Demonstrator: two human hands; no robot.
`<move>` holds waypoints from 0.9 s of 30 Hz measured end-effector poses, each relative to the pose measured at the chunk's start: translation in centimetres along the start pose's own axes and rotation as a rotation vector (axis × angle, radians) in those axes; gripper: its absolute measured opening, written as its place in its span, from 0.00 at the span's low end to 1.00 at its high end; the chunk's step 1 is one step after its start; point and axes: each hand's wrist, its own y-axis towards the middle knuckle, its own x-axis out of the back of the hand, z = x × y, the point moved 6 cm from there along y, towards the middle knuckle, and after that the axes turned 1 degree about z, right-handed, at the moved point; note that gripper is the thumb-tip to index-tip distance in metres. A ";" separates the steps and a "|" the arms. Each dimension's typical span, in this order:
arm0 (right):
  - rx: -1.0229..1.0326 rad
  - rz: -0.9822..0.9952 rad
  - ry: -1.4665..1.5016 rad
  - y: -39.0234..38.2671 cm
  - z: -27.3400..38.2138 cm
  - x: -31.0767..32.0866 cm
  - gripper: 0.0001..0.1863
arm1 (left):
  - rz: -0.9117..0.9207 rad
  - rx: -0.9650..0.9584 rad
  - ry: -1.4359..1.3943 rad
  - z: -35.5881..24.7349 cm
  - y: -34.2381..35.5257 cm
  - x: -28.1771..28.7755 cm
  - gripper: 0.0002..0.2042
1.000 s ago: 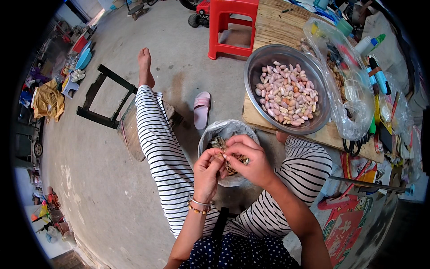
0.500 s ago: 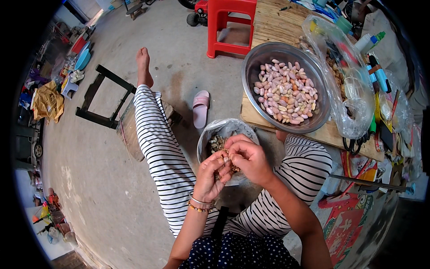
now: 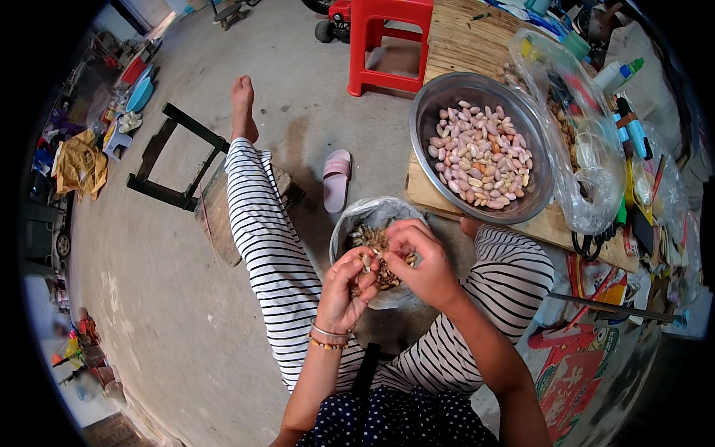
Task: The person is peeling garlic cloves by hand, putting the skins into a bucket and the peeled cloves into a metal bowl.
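My left hand (image 3: 344, 289) is closed, palm up, with a tan unshelled peanut (image 3: 365, 262) between its thumb and fingers. Close beside it, my right hand (image 3: 426, 267) pinches thumb and forefinger together at the peanut's edge; whatever lies between those fingertips is too small to make out. Both hands are above a bin (image 3: 342, 226) lined with a pale plastic bag. Brown peanut shells (image 3: 370, 237) lie inside it, partly covered by my hands. To the upper right, a steel bowl (image 3: 421, 138) holds many pinkish shelled peanuts (image 3: 484, 160).
The bowl rests on a wooden table (image 3: 462, 37) beside a clear plastic bag (image 3: 588, 164) of brown pieces. A red stool (image 3: 365, 45) stands behind. A pink slipper (image 3: 337, 182) lies on the floor near a dark wooden frame (image 3: 160, 190). My striped trouser legs flank the bin.
My hands have drawn slightly apart at the fingertips, and the left has turned its palm up more, baring the peanut. The view has shifted slightly.
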 end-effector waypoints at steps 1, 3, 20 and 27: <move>0.014 -0.019 -0.015 0.0 0.2 0.0 0.05 | -0.019 -0.017 0.048 -0.1 0.0 0.0 0.10; 0.067 0.011 -0.062 0.0 0.1 -0.1 0.06 | -0.058 -0.049 0.142 -0.2 0.0 0.0 0.09; 0.201 0.084 -0.176 -0.1 0.9 -1.1 0.09 | -0.163 -0.254 0.514 -1.1 -0.1 -0.4 0.06; 0.211 0.116 -0.187 -0.2 0.9 -1.4 0.10 | -0.192 -0.320 0.642 -1.4 -0.4 -0.5 0.07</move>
